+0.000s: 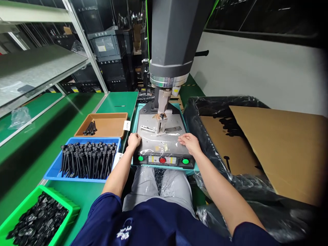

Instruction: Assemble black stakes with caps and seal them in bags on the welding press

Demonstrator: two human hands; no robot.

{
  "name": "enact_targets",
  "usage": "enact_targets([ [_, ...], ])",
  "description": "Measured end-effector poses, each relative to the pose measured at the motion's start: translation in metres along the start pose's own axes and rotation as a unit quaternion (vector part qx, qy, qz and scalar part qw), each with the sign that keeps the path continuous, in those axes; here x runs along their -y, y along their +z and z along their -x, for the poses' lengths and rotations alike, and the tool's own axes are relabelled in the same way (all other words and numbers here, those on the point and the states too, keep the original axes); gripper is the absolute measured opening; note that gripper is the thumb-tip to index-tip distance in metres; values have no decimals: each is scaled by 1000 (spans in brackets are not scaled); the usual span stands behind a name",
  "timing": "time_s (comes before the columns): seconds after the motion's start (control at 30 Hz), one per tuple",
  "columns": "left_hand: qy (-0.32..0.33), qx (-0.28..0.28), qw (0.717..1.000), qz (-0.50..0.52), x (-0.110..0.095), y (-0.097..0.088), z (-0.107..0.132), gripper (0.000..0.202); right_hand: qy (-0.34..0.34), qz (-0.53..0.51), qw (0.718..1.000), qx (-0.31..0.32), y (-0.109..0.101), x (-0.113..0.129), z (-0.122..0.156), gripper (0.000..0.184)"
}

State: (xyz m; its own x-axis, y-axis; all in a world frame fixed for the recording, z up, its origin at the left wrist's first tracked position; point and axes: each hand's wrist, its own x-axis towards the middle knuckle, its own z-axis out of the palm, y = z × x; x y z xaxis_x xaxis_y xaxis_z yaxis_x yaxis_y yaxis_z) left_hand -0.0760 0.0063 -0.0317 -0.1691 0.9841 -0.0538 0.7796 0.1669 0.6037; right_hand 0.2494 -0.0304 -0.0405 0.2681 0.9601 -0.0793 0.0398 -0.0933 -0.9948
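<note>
Head view: a grey press looms over a metal plate.
Left hand: fingers curled at the plate's left edge; I can't tell whether it grips anything.
Right hand: half open by the plate's right side, nothing visible in it.
Fixture: mid-plate, beneath the press.
Desk: blue tray between brown tray and green bin.
</note>
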Motion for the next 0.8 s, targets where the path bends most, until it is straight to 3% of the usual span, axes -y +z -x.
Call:
enact_targets([
  [0.1,41,-54,997,43,-7,2,8,17,-26,-77,997,10,5,24,10,40],
  [0.2,179,-64,975,119,-25,-2,16,30,-76,-80,993,40,8,49,18,41],
  [0.3,356,16,922,150,-53,-12,24,46,-111,-67,985,110,9,73,27,43],
  [0.4,449,107,873,154,-82,-21,25,60,-133,-65,971,190,7,92,35,44],
  [0.47,457,175,859,147,-96,-24,20,61,-137,-65,962,225,4,101,39,44],
  [0.57,404,273,863,131,-102,-25,6,52,-143,-61,960,232,-1,109,37,43],
  [0.7,303,327,885,137,-91,-30,-17,33,-143,-76,969,187,-9,109,24,42],
  [0.8,270,375,872,161,-85,-41,-28,14,-119,-97,977,147,-10,105,11,43],
])
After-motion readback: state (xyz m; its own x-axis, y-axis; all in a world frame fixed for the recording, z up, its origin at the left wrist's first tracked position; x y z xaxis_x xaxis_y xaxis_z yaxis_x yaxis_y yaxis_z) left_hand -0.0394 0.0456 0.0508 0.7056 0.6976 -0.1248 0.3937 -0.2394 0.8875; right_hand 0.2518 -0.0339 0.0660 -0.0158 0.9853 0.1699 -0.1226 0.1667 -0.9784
